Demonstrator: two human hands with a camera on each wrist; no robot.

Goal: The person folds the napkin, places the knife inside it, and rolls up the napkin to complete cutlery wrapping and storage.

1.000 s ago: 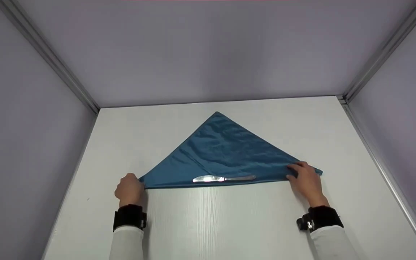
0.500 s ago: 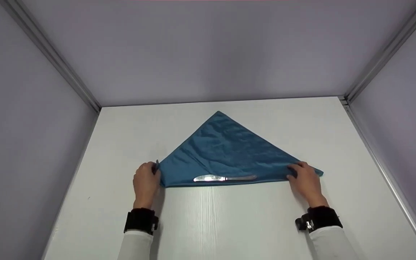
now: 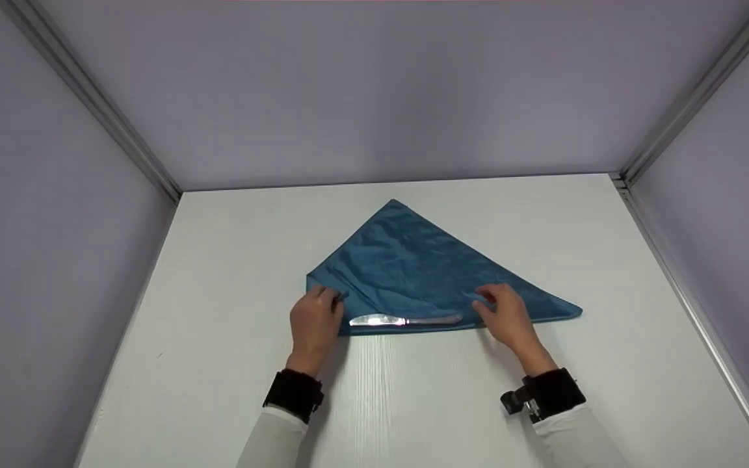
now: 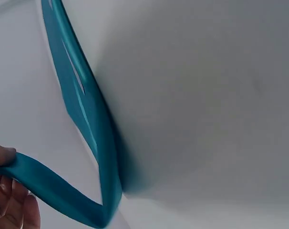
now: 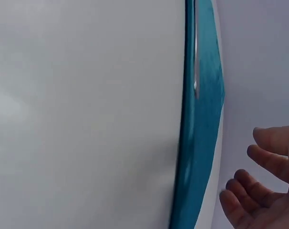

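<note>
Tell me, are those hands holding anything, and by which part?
The left hand grips the blue napkin by its folded-over left corner. The right hand holds nothing; its open fingers hover above the cloth.

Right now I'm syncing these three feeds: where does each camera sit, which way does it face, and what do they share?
Head: worn up high, facing forward and down at the white table; blue napkin, butter knife, left hand, right hand and both sleeves show.
Left wrist: low by the table, looking along the lifted napkin fold; only fingertips show.
Right wrist: low, looking along the napkin's edge; open fingers show.
Shared: all three see the napkin and table.
</note>
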